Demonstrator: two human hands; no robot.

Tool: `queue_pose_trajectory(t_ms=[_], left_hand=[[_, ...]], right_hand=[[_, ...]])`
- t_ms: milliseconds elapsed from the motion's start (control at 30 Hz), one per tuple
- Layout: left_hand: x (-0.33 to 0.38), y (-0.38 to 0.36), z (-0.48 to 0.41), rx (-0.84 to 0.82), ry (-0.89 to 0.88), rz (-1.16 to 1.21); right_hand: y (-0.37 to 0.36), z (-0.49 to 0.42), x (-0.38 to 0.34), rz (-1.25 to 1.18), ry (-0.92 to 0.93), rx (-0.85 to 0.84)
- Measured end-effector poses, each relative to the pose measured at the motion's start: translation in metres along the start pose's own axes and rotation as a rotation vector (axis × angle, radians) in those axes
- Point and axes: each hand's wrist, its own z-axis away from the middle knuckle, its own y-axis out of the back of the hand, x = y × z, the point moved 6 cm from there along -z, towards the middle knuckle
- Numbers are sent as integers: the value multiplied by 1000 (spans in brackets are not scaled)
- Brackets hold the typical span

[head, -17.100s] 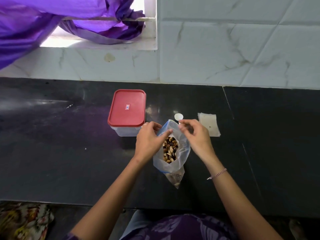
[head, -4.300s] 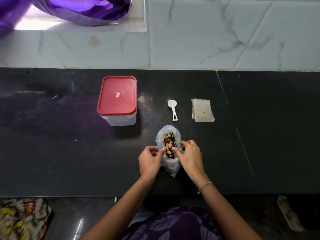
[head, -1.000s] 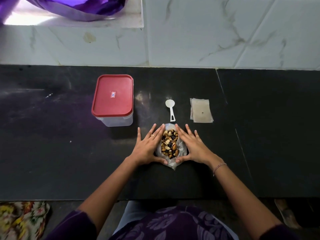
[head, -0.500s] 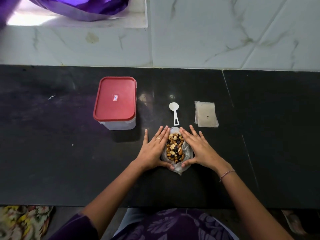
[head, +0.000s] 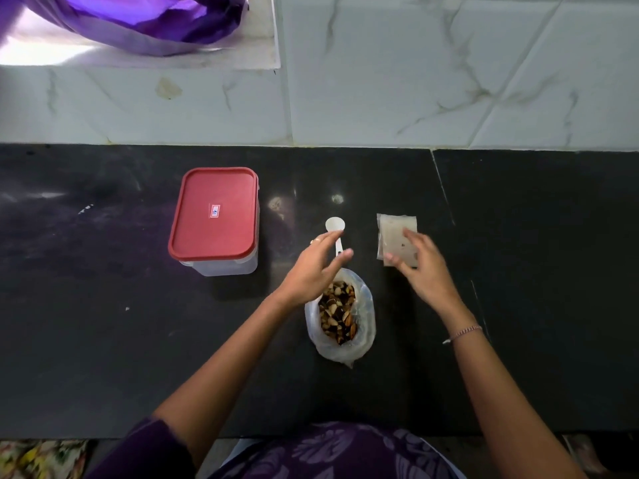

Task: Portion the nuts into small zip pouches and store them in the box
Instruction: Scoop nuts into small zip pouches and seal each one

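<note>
Nuts [head: 337, 314], a brown mixed heap, sit in a clear plastic bag [head: 366, 328] with its mouth gaping, right in the middle of the black counter [head: 103, 323]. That's where the goods are. Now from the left: the box [head: 214, 216] stands on the counter with its red lid [head: 216, 188] pressed on, well apart from the bag. Next over, the left hand [head: 311, 271] is out above the far edge of the bag, fingers long and loose, a ring [head: 313, 240] showing on one of them. It's a wide, relaxed hand with nothing in it. It hangs over the handle of the white spoon [head: 334, 225], whose bowl lies just beyond the fingertips. The blur won't let me say whether skin meets plastic. Bag and nuts are just below that, near the counter's front. Then the right hand [head: 420, 267], a thin bracelet [head: 463, 331] at the wrist, is spread over the near half of the flat stack of small zip pouches [head: 394, 229], thumb at the lower corner and fingers fanned across the top. It's spread wide, not closed on anything I can see, and I can't tell whether it touches the stack. Behind it all is the pale tiled wall [head: 380, 81], with purple cloth [head: 155, 19] bunched at the upper left.
</note>
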Motion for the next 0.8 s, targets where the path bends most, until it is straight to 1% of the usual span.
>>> queue_pose_trajectory(t_ms=[67, 100, 200, 267, 333, 400, 533, 667, 800], left_hand=[[12, -13, -22, 38, 75, 152], [17, -22, -34, 20, 134, 220], [15, -54, -72, -95, 325, 338], [0, -72, -95, -137, 409, 350], [-8, -83, -111, -161, 444, 301], [7, -76, -109, -146, 452, 263], [9, -72, -112, -96, 480, 261], [1, -73, -112, -94, 504, 283], [1, -73, -106, -89, 503, 256]], right_hand=[[14, -21, 15, 42, -98, 110], [19, -31, 23, 75, -147, 133], [20, -53, 42, 144, -286, 82], [16, -60, 48, 161, -332, 41], [14, -66, 48, 150, -341, 34], [11, -71, 46, 123, -345, 23], [6, -77, 42, 92, -355, 8], [3, -79, 40, 60, -358, 5], [-3, -76, 38, 31, -344, 17]])
